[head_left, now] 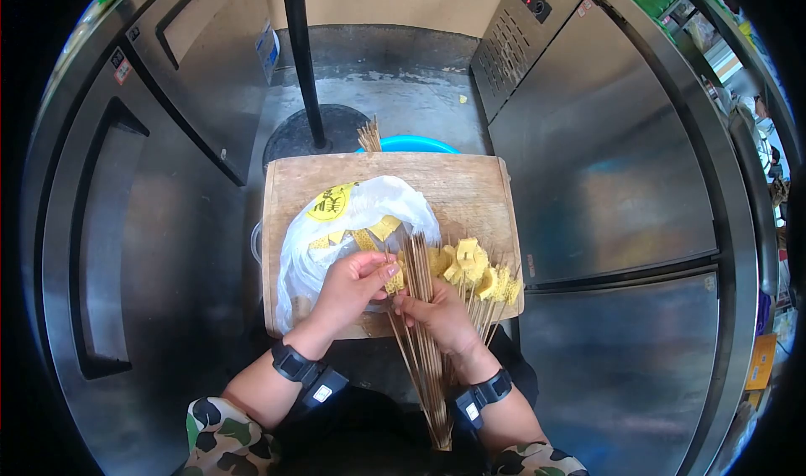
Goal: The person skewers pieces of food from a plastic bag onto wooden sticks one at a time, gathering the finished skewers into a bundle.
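Observation:
A wooden board (470, 190) bears an open white plastic bag (382, 197) with yellow spongy pieces (363, 239) inside. In front of the bag, my left hand (357, 281) pinches a small yellow piece (394, 279). My right hand (438, 312) is closed around a thick bundle of thin wooden skewers (417, 266), which slants down toward my body. One skewer by its fingertips meets the yellow piece. Several skewered yellow pieces (467, 262) lie at the board's right side, their sticks pointing toward me.
Metal cabinets (159, 190) (621, 165) stand on both sides. Behind the board are a black pole (304, 65) on a round base (281, 136), a blue basin (416, 143) and more skewers (369, 135).

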`<state>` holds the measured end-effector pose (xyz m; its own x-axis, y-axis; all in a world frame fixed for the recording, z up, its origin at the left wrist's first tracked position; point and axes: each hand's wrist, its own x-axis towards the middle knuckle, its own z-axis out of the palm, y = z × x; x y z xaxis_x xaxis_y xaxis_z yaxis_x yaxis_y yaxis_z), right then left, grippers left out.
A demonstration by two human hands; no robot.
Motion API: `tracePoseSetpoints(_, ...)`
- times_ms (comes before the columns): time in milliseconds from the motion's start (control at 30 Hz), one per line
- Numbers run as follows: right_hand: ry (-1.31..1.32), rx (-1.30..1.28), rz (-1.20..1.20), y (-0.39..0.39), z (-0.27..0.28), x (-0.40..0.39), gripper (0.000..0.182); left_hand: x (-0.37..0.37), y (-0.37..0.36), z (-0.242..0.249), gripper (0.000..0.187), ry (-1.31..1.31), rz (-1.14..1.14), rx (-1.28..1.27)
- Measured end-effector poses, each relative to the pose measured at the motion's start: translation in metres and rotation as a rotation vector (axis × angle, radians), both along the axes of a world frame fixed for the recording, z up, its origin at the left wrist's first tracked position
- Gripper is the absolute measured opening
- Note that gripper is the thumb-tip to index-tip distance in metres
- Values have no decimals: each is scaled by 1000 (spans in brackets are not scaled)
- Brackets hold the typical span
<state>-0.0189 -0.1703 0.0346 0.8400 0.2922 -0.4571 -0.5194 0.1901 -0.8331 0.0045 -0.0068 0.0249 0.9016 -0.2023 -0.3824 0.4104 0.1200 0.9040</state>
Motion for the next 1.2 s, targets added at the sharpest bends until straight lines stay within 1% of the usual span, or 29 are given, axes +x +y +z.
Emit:
tracePoseSetpoints(67, -34, -85, -4, 4, -1, -2, 9, 3, 1, -7, 24, -22, -28, 44)
tracePoseSetpoints(167, -42, -38, -72, 8, 22, -5, 10, 11, 1, -19, 23, -14, -66, 61)
tracePoseSetpoints(200, -3, 18, -60, 4, 20, -6, 12, 12, -2, -22, 23, -12, -64, 75)
tracePoseSetpoints(300, 200, 356, 4, -11, 14, -1, 13, 14, -8, -19, 20, 5, -80, 49)
tracePoseSetpoints(333, 210, 397, -1, -12, 10, 1, 13, 18, -5, -18, 20, 25, -108, 41)
tracePoseSetpoints(367, 231, 376, 9, -13, 9, 2, 13, 22, -3, -15, 19, 47, -135, 34)
tracePoseSetpoints(400, 251, 356, 21, -14, 9, 3, 14, 26, 1, -12, 17, 38, -103, 132)
tracePoseSetpoints(500, 279, 345, 42, -16, 10, 4, 14, 40, 19, -26, 17, -314, 13, 523)
tracePoseSetpoints(533, 275, 349, 41, -15, 11, 3, 13, 42, 23, -27, 20, -637, 22, 800)
tracePoseSetpoints(633, 238, 327, 19, -15, 6, 1, 13, 36, 24, -25, 25, -734, -99, 1035)
tracePoseSetpoints(733, 238, 311, -16, -15, 9, 1, 12, 35, 17, -25, 25, -701, -119, 1140)
tracePoseSetpoints(833, 238, 305, -22, -17, 6, -1, 11, 37, 17, -24, 20, -704, -152, 1172)
tracePoseSetpoints(933, 216, 322, -3, -17, 2, -1, 12, 39, 21, -27, 18, -810, -205, 1234)
tracePoseSetpoints(1033, 217, 321, 3, -17, 2, -1, 13, 36, 22, -28, 18, -766, -269, 1256)
tracePoseSetpoints(1133, 213, 302, -4, -15, 2, 0, 13, 36, 19, -25, 20, -695, -286, 1213)
tracePoseSetpoints(1200, 204, 289, -10, -14, 1, 0, 13, 36, 20, -25, 14, -663, -271, 1221)
